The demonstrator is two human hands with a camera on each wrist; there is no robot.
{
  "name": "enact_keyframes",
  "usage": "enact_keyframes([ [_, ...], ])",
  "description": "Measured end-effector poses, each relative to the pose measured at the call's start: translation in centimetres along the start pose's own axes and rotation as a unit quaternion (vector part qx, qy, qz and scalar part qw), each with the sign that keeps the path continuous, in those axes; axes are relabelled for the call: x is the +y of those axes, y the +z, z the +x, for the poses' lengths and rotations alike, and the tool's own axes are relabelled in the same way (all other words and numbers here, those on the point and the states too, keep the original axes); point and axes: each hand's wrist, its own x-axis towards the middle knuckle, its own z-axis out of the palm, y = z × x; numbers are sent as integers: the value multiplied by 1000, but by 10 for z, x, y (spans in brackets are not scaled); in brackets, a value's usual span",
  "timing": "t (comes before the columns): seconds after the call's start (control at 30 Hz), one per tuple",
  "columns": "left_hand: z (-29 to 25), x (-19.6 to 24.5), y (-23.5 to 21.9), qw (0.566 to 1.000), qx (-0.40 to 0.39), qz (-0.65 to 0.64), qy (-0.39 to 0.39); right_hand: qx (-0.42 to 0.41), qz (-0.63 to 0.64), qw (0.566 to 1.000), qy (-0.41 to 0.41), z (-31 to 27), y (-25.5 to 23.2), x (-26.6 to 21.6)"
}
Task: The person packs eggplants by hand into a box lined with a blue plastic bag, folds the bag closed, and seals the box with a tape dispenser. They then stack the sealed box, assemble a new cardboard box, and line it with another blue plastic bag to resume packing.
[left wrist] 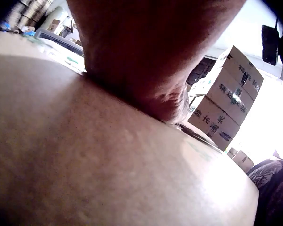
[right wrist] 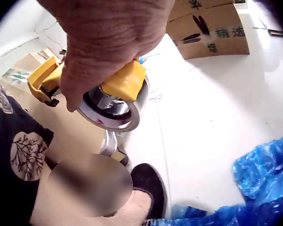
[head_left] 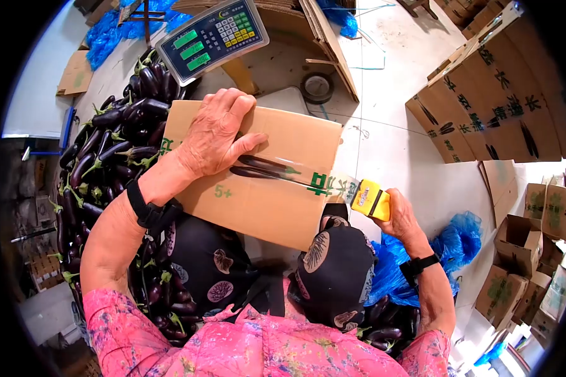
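Observation:
A closed cardboard box (head_left: 258, 210) with green characters and printed eggplants lies in front of the person's knees. The left hand (head_left: 217, 132) rests on its top near the far left, fingers flat and thumb spread; in the left wrist view the heel of that hand (left wrist: 172, 110) presses on the cardboard. Just off the box's right end, the right hand (head_left: 401, 217) grips a yellow tape dispenser (head_left: 370, 200). Clear tape (head_left: 343, 181) stretches between the box's top and the dispenser. The right wrist view shows the tape roll (right wrist: 115, 115) below the fingers.
Eggplants (head_left: 94, 157) are heaped along the left. A scale display (head_left: 210, 39) stands beyond the box, with a dark tape roll (head_left: 317, 87) on the floor beside it. Printed cartons (head_left: 497, 94) stand at right; blue plastic (head_left: 456, 242) lies near the right forearm.

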Motion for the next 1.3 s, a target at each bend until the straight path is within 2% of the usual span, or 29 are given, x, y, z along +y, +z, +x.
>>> enact_keyframes([
  [0.1, 1, 0, 0, 1000, -1, 6, 0, -44, -60, 997, 33, -6, -17, -8],
  [0.3, 3, 3, -1, 1000, 3, 18, 10, -157, -254, 947, 117, 48, -65, -117],
  [0.37, 4, 4, 0, 1000, 2, 21, 9, -145, -239, 959, 46, 75, -44, -116],
  [0.4, 3, 5, 2, 1000, 2, 17, 8, -120, -330, 935, -58, 86, -37, -125],
  [0.43, 4, 3, 2, 1000, 4, 17, 8, -71, -587, 759, -272, 88, -41, -130],
  [0.5, 3, 2, 0, 1000, -1, 20, -3, -147, -443, 871, -156, 109, 25, -89],
  [0.53, 2, 1, 1, 1000, 10, 13, -1, -154, -369, 910, -111, 111, 31, -74],
  [0.57, 1, 0, 0, 1000, 2, 19, -9, -122, -311, 940, -68, 106, 31, -61],
  [0.6, 1, 2, 0, 1000, -7, 19, -15, -198, -263, 943, 56, 110, 33, -48],
  [0.67, 3, 1, 2, 1000, -9, 16, -7, -225, -229, 937, 138, 88, 27, -12],
  [0.77, 6, -1, 2, 1000, -10, 10, -7, -242, -116, 923, 278, 47, 21, 33],
  [0.8, 7, -1, 1, 1000, -11, 7, -11, -211, -60, 929, 298, 25, 38, 66],
  [0.87, 7, 0, 0, 999, -24, 12, -20, -207, -44, 917, 339, -3, 62, 98],
  [0.93, 8, 1, 0, 1000, -11, 8, -22, -53, -159, 952, 257, -10, 71, 80],
  [0.97, 8, 1, 1, 1000, -11, 9, -28, 25, -214, 953, 212, -10, 75, 70],
  [1.03, 9, 0, 2, 999, -8, 9, -37, 147, -59, 971, 178, 37, 58, 21],
  [1.07, 11, 1, 3, 999, -12, 8, -44, 208, 84, 964, 140, 61, 47, -4],
  [1.1, 11, 2, 3, 999, -15, 7, -51, 220, 204, 939, 165, 82, 27, -43],
  [1.13, 12, 3, 3, 998, -18, 6, -60, 242, 347, 892, 160, 101, 15, -71],
  [1.17, 13, 5, 3, 998, -13, 12, -59, 261, 428, 854, 141, 118, 9, -97],
  [1.27, 14, 8, 4, 997, -10, 20, -68, 285, 391, 875, 37, 156, 39, -124],
  [1.3, 15, 4, 6, 997, 16, 30, -65, 287, 406, 866, 55, 162, 44, -122],
])
